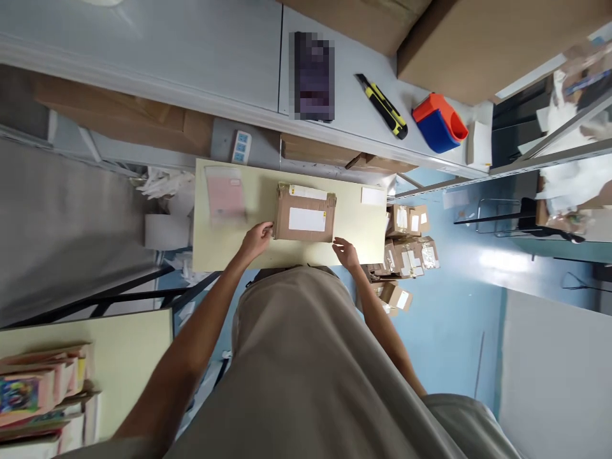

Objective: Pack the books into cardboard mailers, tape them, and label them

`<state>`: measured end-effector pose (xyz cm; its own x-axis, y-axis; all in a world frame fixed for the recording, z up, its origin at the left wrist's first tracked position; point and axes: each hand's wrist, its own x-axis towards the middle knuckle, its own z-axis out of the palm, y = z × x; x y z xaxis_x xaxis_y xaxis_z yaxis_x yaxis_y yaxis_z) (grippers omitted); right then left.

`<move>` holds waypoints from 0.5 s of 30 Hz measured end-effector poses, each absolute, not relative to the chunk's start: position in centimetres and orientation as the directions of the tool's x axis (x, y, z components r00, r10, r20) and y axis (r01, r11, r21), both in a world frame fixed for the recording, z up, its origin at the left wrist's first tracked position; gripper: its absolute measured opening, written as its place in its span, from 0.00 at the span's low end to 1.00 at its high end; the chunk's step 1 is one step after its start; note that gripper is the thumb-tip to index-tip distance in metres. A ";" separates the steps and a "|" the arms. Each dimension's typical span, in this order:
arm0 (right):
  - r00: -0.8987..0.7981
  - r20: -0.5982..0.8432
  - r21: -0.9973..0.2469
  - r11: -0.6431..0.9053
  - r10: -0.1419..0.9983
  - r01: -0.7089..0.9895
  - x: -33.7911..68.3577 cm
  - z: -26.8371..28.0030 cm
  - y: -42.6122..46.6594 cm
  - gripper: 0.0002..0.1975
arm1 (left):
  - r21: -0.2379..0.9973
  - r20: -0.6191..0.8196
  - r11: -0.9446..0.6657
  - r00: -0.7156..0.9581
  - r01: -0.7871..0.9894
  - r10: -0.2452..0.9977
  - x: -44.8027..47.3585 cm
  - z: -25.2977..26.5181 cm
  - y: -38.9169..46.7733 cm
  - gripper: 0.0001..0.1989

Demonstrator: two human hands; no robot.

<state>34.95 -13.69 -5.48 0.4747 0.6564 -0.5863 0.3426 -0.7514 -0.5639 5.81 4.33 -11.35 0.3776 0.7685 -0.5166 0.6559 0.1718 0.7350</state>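
A brown cardboard box (pixel 283 220) lies flat on the pale yellow table (pixel 261 255). Clear tape wraps its ends, and a large white label (pixel 306 219) covers much of its top. At its near left corner is my left hand (pixel 257 240), fingers curled together against the box edge. My right hand (pixel 346 253) is by the near right corner, fingers apart and slightly bent, with the fingertips at or very near the cardboard. A blurred pink, flat item (pixel 225 194) is left of the box, and a white label or paper slip (pixel 373 196) is to its right.
Above the table, a grey shelf (pixel 191 64) carries a yellow-black utility knife (pixel 382 106), an orange-and-blue holder (pixel 440 123) and large cartons (pixel 478 44). A power strip (pixel 241 147) sits below it. Several taped parcels (pixel 411 258) are stacked right; packets (pixel 43 389) lie on another table, lower left.
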 end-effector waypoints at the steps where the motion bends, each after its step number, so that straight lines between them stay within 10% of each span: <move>1: 0.478 -0.592 -0.553 -0.759 0.648 0.343 35.0 -5.3 -14.1 0.18 | 0.741 -0.506 0.160 0.387 0.652 0.771 6.1 -11.7 4.6 0.23; 15: 0.522 -0.595 -0.599 -0.770 0.612 0.221 37.3 -5.6 -13.6 0.19 | 0.813 -0.389 0.166 0.309 0.558 0.868 8.7 -15.0 5.7 0.26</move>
